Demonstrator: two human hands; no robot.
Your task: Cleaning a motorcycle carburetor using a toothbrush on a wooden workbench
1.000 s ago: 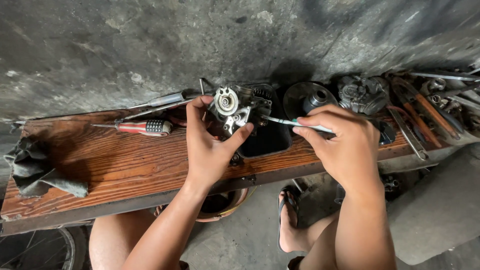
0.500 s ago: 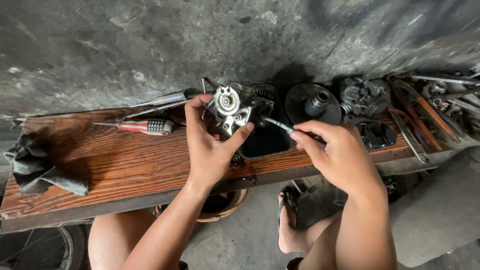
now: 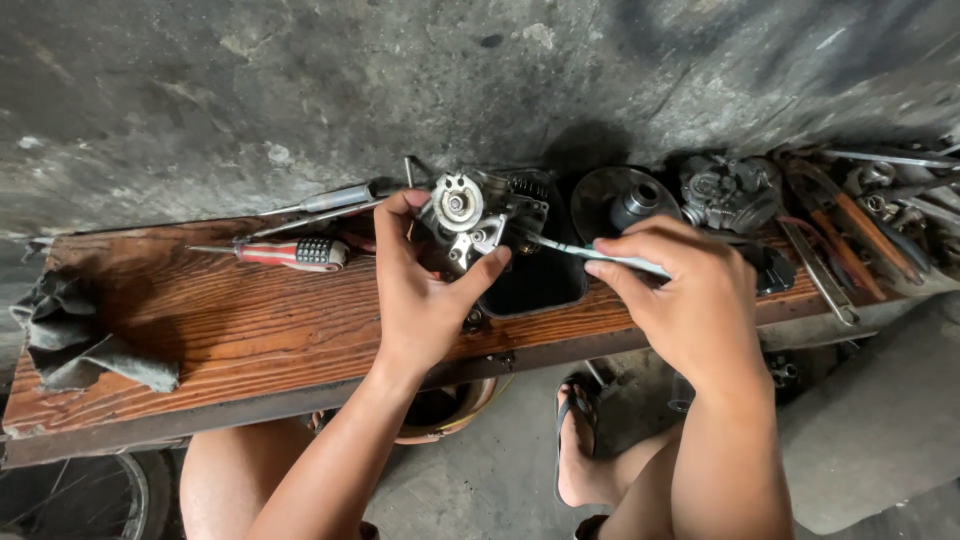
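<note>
A long wooden board (image 3: pixel 230 330) is lying in front of a rough grey wall (image 3: pixel 300 90), with tools sitting along it. The left hand (image 3: pixel 420 290) is wrapping tight around a small metal engine part (image 3: pixel 480 220) over a black tray (image 3: pixel 540 285). The right hand (image 3: pixel 690 300) is pinching a thin tool (image 3: pixel 590 252) that is lying sideways, its tip pointing left into the part. Since a moment ago, the right hand is sitting a bit lower and the tool flatter.

Single head-worn view, looking steeply down from close above the wooden bench (image 3: pixel 230 330), facing its far edge and the concrete floor beyond, near edge and the person's knees at bottom.
</note>
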